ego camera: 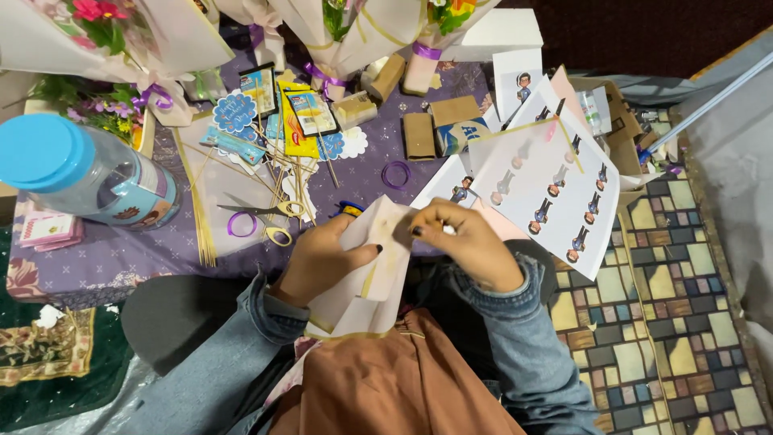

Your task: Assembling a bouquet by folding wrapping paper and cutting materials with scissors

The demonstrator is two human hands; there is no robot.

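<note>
Both of my hands hold a folded piece of pale pink wrapping paper [372, 278] with a gold edge, above my lap. My left hand [322, 259] grips its left side, thumb on top. Pinching the paper's upper edge is my right hand [463, 242], with fingers curled shut. My sleeves are blue denim. The paper hangs down toward a brown cloth [386, 387] on my lap.
A low table [105, 258] with a purple cloth holds scissors [266, 217], wooden sticks [290, 165], a blue-lidded plastic jar [80, 173], small cardboard boxes [435, 125], purple ribbon rings and wrapped flower bouquets [121, 40]. Sheets of cartoon figure stickers [555, 189] lie at right. A patterned mat [668, 322] covers the floor.
</note>
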